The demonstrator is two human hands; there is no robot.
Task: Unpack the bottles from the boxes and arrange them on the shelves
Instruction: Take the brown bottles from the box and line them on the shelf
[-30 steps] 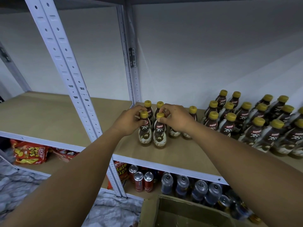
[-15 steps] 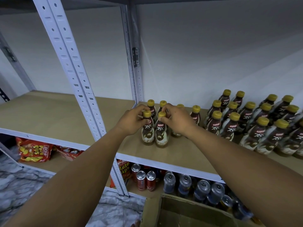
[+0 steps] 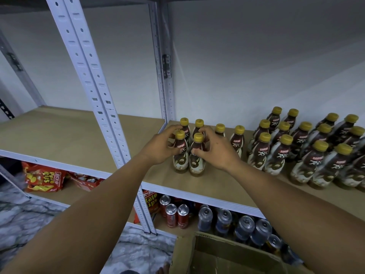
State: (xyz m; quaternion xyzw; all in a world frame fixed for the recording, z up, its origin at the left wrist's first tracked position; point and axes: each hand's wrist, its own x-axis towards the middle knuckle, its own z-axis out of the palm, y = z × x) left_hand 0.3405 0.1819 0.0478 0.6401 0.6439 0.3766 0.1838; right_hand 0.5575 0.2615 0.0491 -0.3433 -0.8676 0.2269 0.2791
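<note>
The shelf (image 3: 79, 135) is broad and bare on the left, so space is no worry. The hazard is its front edge, which the newest bottles stand nearer to than any others. The cardboard box (image 3: 227, 252) sits open below that edge, next to the cans (image 3: 245, 226) on the lower shelf. A bottle tipped forward would likely drop onto one or the other.

The big block of bottles (image 3: 279, 153) stands packed on the right. The back row (image 3: 238, 139) stands just behind the hands, close enough that one knock could probably topple several like skittles.

The left front bottle (image 3: 180, 155) and right front bottle (image 3: 196, 165) stand upright on the shelf, side by side and nearly touching. The left hand (image 3: 158, 150) has its grip curled round the neck of the left one. The right hand (image 3: 217, 153) grasps the right one, its thumb on the label and its fingers arched over the cap.

The main risk seems to lie in letting go. A finger catching a cap, or a wrist brushing the back row, could rock these tall, narrow-based bottles over.
</note>
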